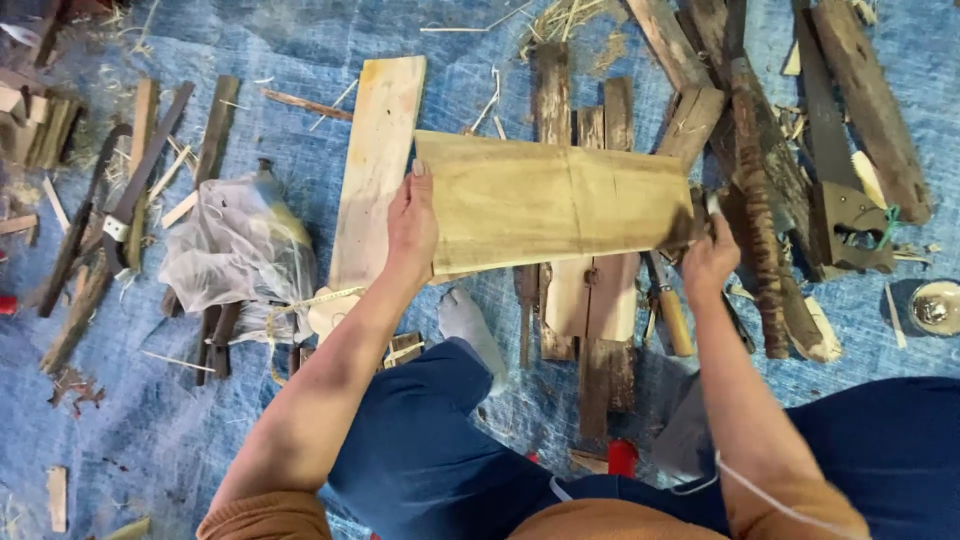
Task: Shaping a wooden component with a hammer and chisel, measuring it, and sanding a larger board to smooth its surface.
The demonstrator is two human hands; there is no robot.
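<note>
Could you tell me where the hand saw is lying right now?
In the head view, the hand saw lies on the blue tarp at upper right, beyond the right hand, between dark planks.

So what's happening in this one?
A person sitting on a blue tarp holds a pale plank level in front of them, left hand gripping its left end and right hand its right end. Rough planks and wood scraps lie all around. A longer pale board lies on the tarp beneath the left hand, a handsaw lies to the right, and a plastic bag sits to the left.
</note>
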